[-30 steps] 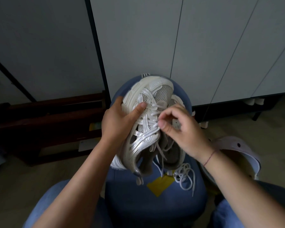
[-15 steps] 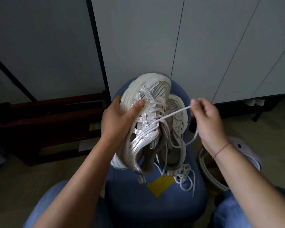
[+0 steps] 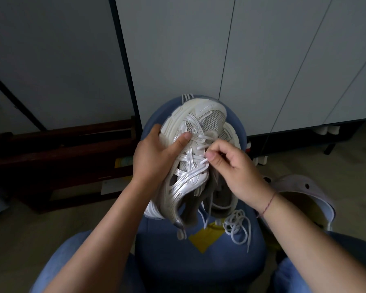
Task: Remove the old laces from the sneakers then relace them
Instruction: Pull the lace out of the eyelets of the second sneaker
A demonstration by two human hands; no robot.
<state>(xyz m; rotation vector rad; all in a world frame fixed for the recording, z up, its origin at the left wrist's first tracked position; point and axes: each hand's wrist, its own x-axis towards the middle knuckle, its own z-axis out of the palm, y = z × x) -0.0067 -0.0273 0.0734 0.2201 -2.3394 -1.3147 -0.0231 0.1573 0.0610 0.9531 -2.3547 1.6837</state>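
A white and silver sneaker (image 3: 188,176) is held tilted on its side above a blue stool (image 3: 199,261), toe pointing away from me. My left hand (image 3: 154,157) grips its sole edge, thumb pressed on the upper near the eyelets. My right hand (image 3: 235,168) pinches the white lace (image 3: 204,161) at the middle eyelets. A second white sneaker (image 3: 228,136) lies behind and under the first, mostly hidden. A loose white lace (image 3: 238,226) is coiled on the stool seat.
A yellow patch (image 3: 205,240) marks the stool seat. A pale clog-like shoe (image 3: 304,197) sits on the floor at the right. Grey cabinet doors (image 3: 220,60) stand behind, and a dark wooden bench (image 3: 61,155) is at the left. My knees in blue jeans flank the stool.
My right hand had drawn the lace out to the right, then came back to the eyelets and now pinches the lace there. My left hand kept its grip on the sneaker.
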